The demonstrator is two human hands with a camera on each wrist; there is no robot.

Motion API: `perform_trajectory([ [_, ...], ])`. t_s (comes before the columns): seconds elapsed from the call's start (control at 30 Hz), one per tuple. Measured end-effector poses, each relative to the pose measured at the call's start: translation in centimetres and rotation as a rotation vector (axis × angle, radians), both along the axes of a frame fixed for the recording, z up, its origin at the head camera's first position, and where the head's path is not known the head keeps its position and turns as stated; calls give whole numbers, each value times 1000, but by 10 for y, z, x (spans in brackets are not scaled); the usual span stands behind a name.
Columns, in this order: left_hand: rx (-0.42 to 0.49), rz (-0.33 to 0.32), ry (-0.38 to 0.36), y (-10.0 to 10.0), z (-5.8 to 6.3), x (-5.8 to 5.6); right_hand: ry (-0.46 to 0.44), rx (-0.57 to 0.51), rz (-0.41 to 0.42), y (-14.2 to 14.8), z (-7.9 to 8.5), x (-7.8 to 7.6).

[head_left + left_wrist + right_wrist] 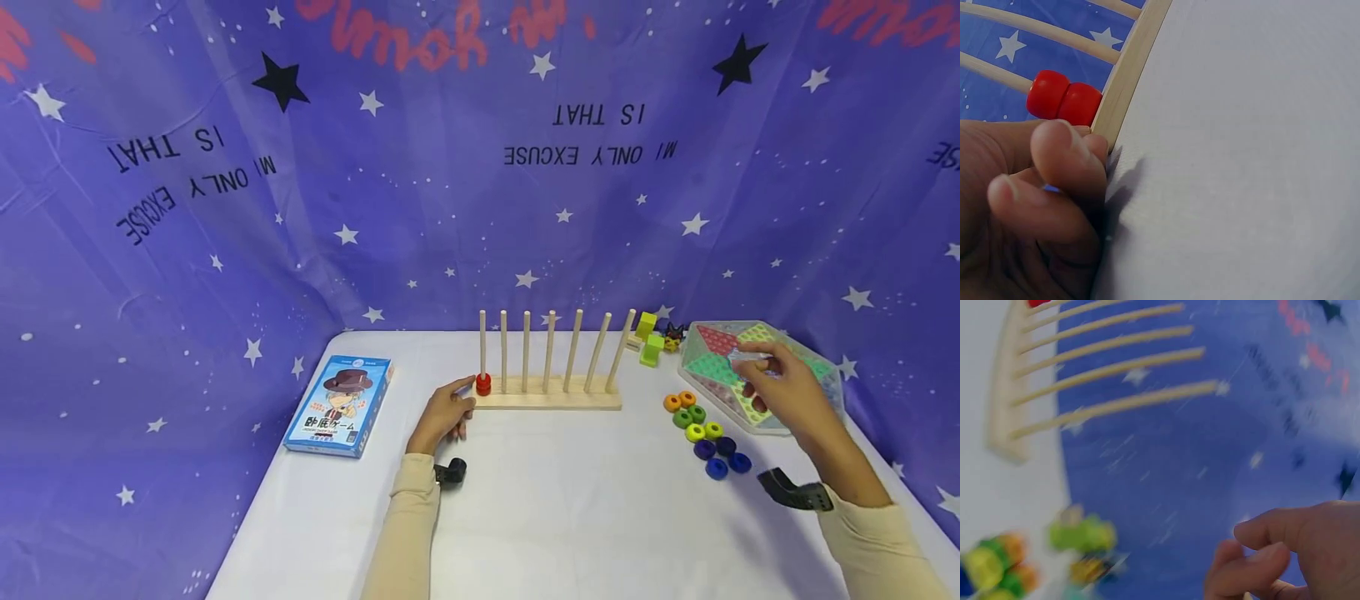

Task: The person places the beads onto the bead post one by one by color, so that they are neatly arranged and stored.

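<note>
At the near-left end of a wooden peg rack (551,400), my left hand (442,414) holds the base between thumb and finger. Two red beads (483,384) are stacked on the leftmost peg, right beside those fingertips; the left wrist view shows the red beads (1063,97) up close. The other pegs are bare. My right hand (783,387) is over the clear hexagonal tray (765,432) at the right, fingers loosely bent. In the right wrist view, no held object shows at the right hand (1310,550).
Loose orange, green, yellow, purple and blue beads (695,432) lie left of the tray. Behind them are green blocks (651,348) and a small dark-and-yellow figure (673,337). A blue game box (341,406) lies at the left. A purple starry cloth (450,208) hangs behind the table.
</note>
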State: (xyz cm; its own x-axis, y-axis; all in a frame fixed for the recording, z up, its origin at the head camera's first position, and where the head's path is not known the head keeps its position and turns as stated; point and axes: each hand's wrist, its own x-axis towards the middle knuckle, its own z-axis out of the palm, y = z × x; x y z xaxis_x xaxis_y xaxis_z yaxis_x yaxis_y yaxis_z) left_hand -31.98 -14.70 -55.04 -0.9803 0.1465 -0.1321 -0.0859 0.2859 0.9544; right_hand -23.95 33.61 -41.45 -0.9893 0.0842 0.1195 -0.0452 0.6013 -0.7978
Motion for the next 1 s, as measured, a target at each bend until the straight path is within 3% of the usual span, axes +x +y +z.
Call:
perform_trajectory([
  [0.17, 8, 4, -8, -1, -6, 0, -134, -10, -12, 31, -62, 23],
  [0.3, 8, 2, -4, -1, -4, 0, -282, -36, -8, 42, -92, 38],
  [0.5, 5, 7, 3, 1, -3, -1, -427, -46, -19, 48, -109, 45],
  [0.73, -14, 14, 9, 2, -3, -1, -464, -33, -45, 46, -124, 47],
  [1.0, -22, 14, 13, 2, 1, 2, -484, -27, -83, 42, -129, 44],
])
